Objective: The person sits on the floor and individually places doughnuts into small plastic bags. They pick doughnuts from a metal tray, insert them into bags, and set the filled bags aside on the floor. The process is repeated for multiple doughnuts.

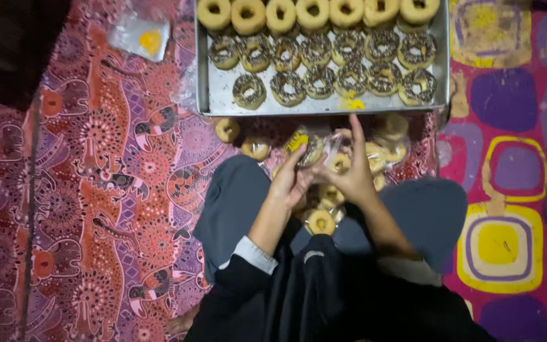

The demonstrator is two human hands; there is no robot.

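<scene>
Just below rectangular metal tray of sprinkled ring doughnuts: left hand and right hand, both pinched on clear plastic doughnut bag; wrapped doughnuts underneath.

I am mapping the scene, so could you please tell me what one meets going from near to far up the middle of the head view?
Dark sleeves → bagged doughnut in the lap → left hand and right hand on a clear plastic bag → metal tray → sprinkled doughnuts → plain doughnuts.

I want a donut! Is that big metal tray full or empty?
Nearly full. The metal tray holds three rows of donuts, plain ones at the top and sprinkled ones below, with a bare patch at its lower left.
</scene>
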